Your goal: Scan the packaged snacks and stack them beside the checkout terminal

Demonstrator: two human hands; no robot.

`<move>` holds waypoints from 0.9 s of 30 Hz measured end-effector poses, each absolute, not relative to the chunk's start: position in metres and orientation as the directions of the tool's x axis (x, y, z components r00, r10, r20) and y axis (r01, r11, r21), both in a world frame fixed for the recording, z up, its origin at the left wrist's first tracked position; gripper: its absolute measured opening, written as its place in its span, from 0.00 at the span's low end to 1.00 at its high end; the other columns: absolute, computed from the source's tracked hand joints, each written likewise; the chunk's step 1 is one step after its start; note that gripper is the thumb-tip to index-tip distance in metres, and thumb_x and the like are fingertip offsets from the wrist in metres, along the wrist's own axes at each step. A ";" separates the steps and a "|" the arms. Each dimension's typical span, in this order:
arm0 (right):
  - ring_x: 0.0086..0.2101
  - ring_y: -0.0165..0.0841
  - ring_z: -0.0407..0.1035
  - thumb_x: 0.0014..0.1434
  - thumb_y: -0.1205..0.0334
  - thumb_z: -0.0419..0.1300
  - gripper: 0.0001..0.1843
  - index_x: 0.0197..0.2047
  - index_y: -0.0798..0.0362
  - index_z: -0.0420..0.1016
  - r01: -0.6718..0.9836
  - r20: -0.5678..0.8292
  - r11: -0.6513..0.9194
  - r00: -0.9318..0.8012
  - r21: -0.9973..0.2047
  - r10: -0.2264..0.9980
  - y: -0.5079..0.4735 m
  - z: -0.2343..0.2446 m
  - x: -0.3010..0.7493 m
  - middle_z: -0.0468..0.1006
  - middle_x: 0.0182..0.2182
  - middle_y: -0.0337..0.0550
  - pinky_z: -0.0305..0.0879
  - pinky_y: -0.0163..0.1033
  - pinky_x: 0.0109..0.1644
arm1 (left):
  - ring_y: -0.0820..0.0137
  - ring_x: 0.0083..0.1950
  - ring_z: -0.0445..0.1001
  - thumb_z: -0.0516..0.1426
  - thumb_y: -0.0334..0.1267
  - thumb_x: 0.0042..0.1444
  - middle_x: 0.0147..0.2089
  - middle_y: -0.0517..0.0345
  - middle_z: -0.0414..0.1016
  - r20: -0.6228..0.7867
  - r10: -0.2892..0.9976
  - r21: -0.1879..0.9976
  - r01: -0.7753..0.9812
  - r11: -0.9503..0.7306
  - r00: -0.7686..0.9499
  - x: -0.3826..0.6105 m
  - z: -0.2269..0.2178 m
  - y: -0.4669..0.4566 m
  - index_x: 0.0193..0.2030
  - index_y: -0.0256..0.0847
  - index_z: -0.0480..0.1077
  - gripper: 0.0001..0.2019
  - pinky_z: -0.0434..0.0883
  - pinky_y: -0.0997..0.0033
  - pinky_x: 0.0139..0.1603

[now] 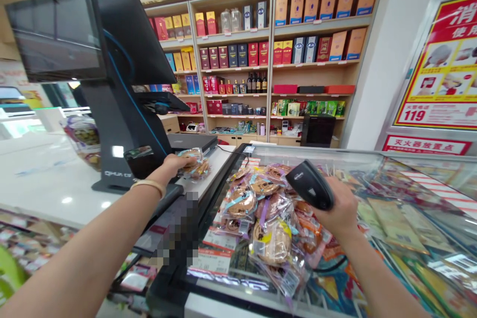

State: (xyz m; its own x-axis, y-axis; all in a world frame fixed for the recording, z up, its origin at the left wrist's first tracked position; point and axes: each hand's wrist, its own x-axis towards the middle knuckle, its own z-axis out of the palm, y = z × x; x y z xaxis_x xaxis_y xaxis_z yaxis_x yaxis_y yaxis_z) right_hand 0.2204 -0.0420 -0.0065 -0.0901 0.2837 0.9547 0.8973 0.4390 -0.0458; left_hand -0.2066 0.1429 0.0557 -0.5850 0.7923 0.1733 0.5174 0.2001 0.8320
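Left forearm [87, 238] foremost, I'm resting half-curled left fingers [184, 161] on biscuit packets [197, 170] by the till [121, 109], grip unclear, right hand [340, 208] clasping a scanner [312, 188], apparently a set-down needing gentle release.

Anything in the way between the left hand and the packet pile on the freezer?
Nothing upright shows; only the counter's edge and the freezer's black rim lie between left hand and pile. The scanner, in the right hand, is at the pile's right.

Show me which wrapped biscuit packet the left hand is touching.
The upper packet on the counter, under the left hand; another packet shows below it, and the heaped packets lie by the scanner.
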 end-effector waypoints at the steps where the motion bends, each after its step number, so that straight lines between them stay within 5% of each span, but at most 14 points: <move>1: 0.31 0.38 0.69 0.54 0.57 0.59 0.10 0.40 0.50 0.69 0.897 0.954 0.441 -0.096 -0.041 0.283 -0.042 -0.006 0.220 0.73 0.29 0.42 0.62 0.40 0.34 | 0.48 0.40 0.75 0.71 0.41 0.29 0.27 0.49 0.73 0.161 0.780 0.855 0.481 0.196 -0.605 -0.204 0.058 0.141 0.22 0.40 0.63 0.20 0.70 0.60 0.32; 6: 0.31 0.39 0.69 0.54 0.59 0.58 0.10 0.40 0.51 0.69 0.902 0.948 0.429 -0.092 -0.051 0.305 -0.043 -0.006 0.218 0.73 0.29 0.43 0.61 0.41 0.35 | 0.65 0.31 0.74 0.64 0.35 0.42 0.28 0.57 0.71 0.128 0.792 0.956 0.287 0.062 -0.598 -0.183 0.066 0.123 0.28 0.40 0.64 0.11 0.69 0.70 0.26; 12: 0.31 0.38 0.68 0.52 0.60 0.58 0.09 0.39 0.51 0.70 0.896 0.940 0.442 -0.105 -0.052 0.324 -0.048 -0.001 0.211 0.73 0.28 0.43 0.60 0.40 0.34 | 0.73 0.31 0.72 0.62 0.38 0.46 0.35 0.61 0.71 0.311 0.781 0.929 -0.003 -0.371 -0.542 -0.132 0.065 0.082 0.37 0.41 0.62 0.14 0.69 0.75 0.26; 18: 0.33 0.38 0.68 0.53 0.55 0.59 0.12 0.39 0.52 0.70 0.883 0.901 0.469 -0.187 -0.021 0.392 -0.057 0.008 0.197 0.76 0.31 0.44 0.58 0.41 0.37 | 0.77 0.26 0.67 0.64 0.47 0.42 0.30 0.64 0.68 0.432 0.827 0.859 -0.117 -0.499 -0.359 -0.065 0.055 0.051 0.36 0.41 0.64 0.19 0.63 0.81 0.20; 27: 0.32 0.37 0.67 0.51 0.60 0.58 0.13 0.41 0.52 0.72 0.895 0.832 0.441 -0.190 -0.072 0.521 -0.062 0.009 0.187 0.75 0.32 0.44 0.54 0.40 0.36 | 0.79 0.19 0.61 0.63 0.46 0.47 0.25 0.68 0.66 0.491 0.811 0.824 -0.134 -0.551 -0.318 -0.037 0.042 0.033 0.38 0.42 0.65 0.16 0.62 0.80 0.16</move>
State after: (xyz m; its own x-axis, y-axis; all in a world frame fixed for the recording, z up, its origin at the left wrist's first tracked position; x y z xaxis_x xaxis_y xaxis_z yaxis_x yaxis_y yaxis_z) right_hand 0.1867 -0.0617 0.0088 -0.1898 0.5212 0.8321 0.8945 0.4411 -0.0723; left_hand -0.0373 0.0331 0.0420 -0.3176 0.8114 0.4907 -0.1344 -0.5508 0.8237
